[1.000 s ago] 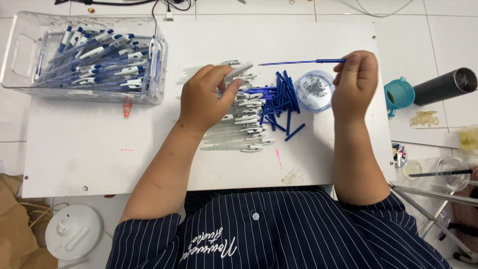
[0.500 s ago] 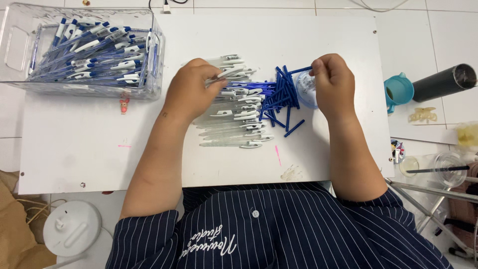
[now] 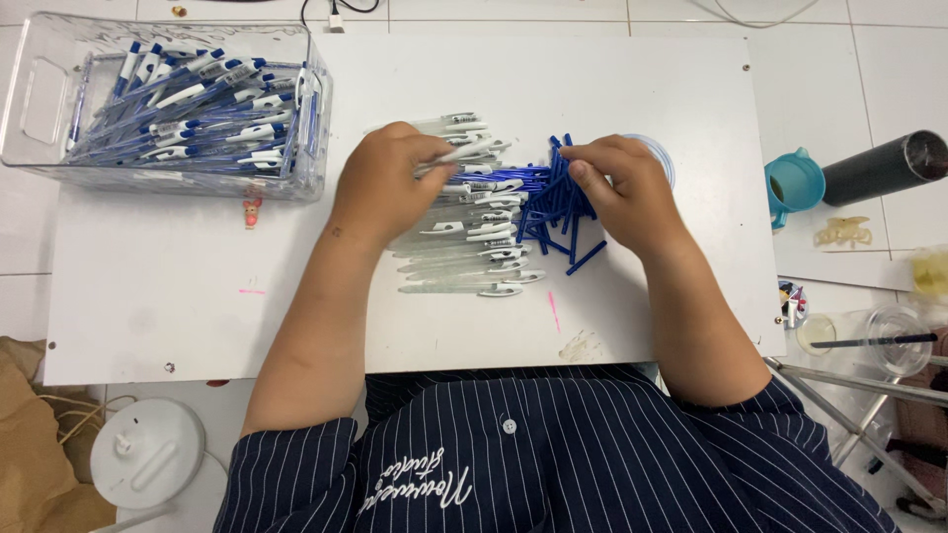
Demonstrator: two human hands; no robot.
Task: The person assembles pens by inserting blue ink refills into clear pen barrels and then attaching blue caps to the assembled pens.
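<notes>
Pinching a clear pen barrel in the left hand, fingers curled tight around it, over the row of barrels at table centre, right hand fingers narrowed on blue refills just right, clear bin of finished pens seen far left.

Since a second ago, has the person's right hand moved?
Yes. The right hand moved left, off the small clear dish, toward the blue pen parts.

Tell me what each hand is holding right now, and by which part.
The left hand grips a clear pen barrel near its rear end. The right hand pinches a blue refill at its right end.
</notes>
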